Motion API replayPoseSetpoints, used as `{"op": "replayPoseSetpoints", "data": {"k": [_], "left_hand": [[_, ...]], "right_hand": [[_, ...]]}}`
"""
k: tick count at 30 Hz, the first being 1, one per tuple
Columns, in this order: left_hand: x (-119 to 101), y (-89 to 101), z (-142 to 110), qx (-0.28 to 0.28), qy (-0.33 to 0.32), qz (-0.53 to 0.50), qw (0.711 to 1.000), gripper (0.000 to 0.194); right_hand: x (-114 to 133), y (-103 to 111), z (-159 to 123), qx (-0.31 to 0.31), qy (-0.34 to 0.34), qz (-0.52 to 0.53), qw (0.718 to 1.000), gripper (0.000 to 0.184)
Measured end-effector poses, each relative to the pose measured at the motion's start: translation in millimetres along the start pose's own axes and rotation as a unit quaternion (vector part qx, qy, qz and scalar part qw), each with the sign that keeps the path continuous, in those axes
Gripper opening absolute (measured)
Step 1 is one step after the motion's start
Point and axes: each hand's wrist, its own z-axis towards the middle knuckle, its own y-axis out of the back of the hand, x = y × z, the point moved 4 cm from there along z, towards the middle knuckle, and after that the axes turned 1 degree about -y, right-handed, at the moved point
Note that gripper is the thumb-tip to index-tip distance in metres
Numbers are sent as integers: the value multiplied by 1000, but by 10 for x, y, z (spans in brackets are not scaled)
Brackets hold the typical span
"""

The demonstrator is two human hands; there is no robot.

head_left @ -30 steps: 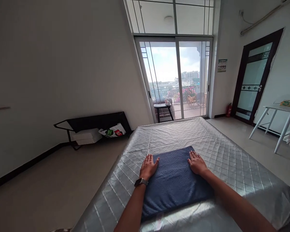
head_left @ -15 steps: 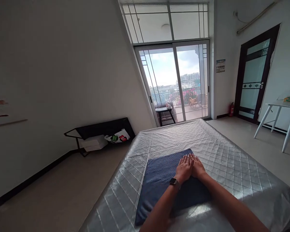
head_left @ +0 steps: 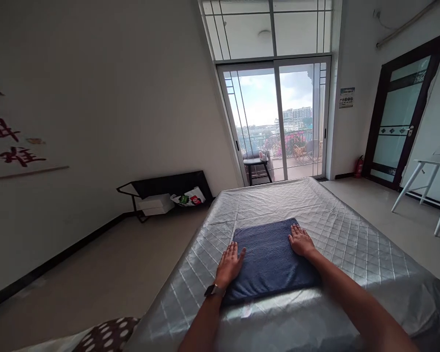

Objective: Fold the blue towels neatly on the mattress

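A dark blue towel (head_left: 269, 259) lies spread flat on a silver quilted cover (head_left: 352, 254). My left hand (head_left: 229, 265), with a watch (head_left: 214, 290) on its wrist, rests on the towel's left edge, fingers stretched forward and thumb apart. On the right edge, near the far corner, lies my right hand (head_left: 300, 239), palm down with its fingers extended. Neither hand grips the cloth. A few soft wrinkles run along the towel's near part.
Beyond the cover are glass sliding doors (head_left: 278, 122) with a dark stool (head_left: 256, 164) behind them. A black low rack (head_left: 168, 188) holding a white box (head_left: 156, 204) stands by the left wall. A white table (head_left: 434, 166) is at the right; brown polka-dot fabric (head_left: 108, 335) shows lower left.
My hands have parted: the left has slid from beside the right to the towel's left edge, while the right stays by the right edge. The view has turned slightly left.
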Motion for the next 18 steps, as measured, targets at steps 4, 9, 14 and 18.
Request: {"op": "replayPoseSetpoints", "data": {"k": [4,9,14,18], "left_hand": [[-59,72,10,22,56,-3,998,77],[-134,102,28,21,48,7,999,77],[-38,153,23,23,56,-1,998,78],[-311,301,50,-32,46,-15,998,79]], "right_hand": [[26,61,-116,-6,-14,-12,1000,62],[16,-5,-496,-25,5,-25,999,62],[-30,-102,-772,-6,4,-9,1000,65],[-15,-97,-794,-8,4,7,1000,68]]}}
